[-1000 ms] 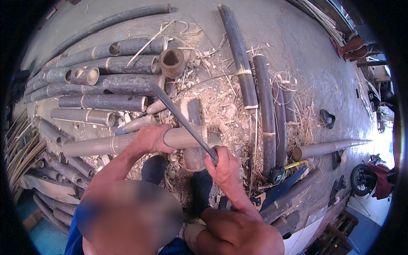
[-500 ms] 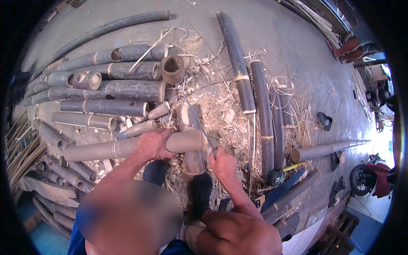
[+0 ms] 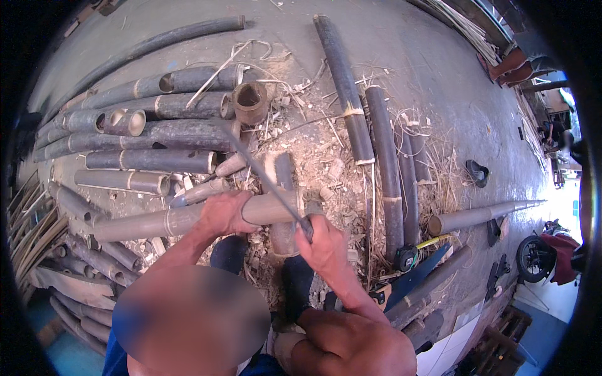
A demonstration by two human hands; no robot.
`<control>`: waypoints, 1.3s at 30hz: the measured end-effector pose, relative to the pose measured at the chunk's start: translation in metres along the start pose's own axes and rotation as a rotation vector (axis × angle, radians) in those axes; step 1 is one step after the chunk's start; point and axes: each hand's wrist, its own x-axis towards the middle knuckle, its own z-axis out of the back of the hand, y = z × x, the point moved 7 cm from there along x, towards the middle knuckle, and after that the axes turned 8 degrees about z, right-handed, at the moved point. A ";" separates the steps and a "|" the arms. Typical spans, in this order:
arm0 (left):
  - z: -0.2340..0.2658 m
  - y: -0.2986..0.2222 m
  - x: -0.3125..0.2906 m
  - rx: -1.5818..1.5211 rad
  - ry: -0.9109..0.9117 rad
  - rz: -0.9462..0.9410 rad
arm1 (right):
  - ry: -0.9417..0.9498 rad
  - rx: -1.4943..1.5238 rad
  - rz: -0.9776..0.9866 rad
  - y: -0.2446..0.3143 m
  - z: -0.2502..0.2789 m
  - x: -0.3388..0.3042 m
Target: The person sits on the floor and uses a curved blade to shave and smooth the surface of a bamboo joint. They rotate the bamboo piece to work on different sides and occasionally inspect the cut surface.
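Observation:
A long grey-brown bamboo culm (image 3: 147,224) lies crosswise in front of me. My left hand (image 3: 224,213) is closed around it, a little short of its right end. Under that end, a thicker dark bamboo piece (image 3: 285,240) on the floor lies crosswise to it. My right hand (image 3: 322,245) is wrapped around the near end of a long, narrow, dark metal blade (image 3: 268,180). In view the blade crosses over the culm's right end and points up and left; whether it touches the bamboo, I cannot tell.
Dark bamboo lengths (image 3: 182,135), some notched, lie at the left. More poles (image 3: 343,81) stretch out at the right. Wood chips (image 3: 329,169) cover the floor between. Near my right forearm are a tape measure (image 3: 406,257) and a blue saw blade (image 3: 417,279). A motorbike (image 3: 533,258) stands far right.
My right hand has shifted slightly left and nearer me. The blade has swung from the culm's end to a slant across it. My left hand and the culm stay in place.

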 end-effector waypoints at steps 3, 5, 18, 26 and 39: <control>-0.001 0.002 0.000 0.024 0.005 0.026 | 0.034 -0.063 -0.012 -0.002 -0.002 0.003; 0.001 0.001 0.000 -0.014 -0.048 0.009 | 0.194 -0.268 -0.255 -0.018 -0.008 -0.002; 0.001 -0.001 -0.006 -0.015 -0.105 0.022 | 0.161 -0.164 -0.217 -0.029 -0.010 -0.006; -0.006 -0.007 -0.015 0.133 -0.199 -0.002 | 0.216 -0.201 -0.240 -0.014 -0.007 0.001; -0.004 -0.003 -0.012 0.105 -0.230 0.004 | 0.171 -0.146 -0.172 -0.011 -0.007 0.002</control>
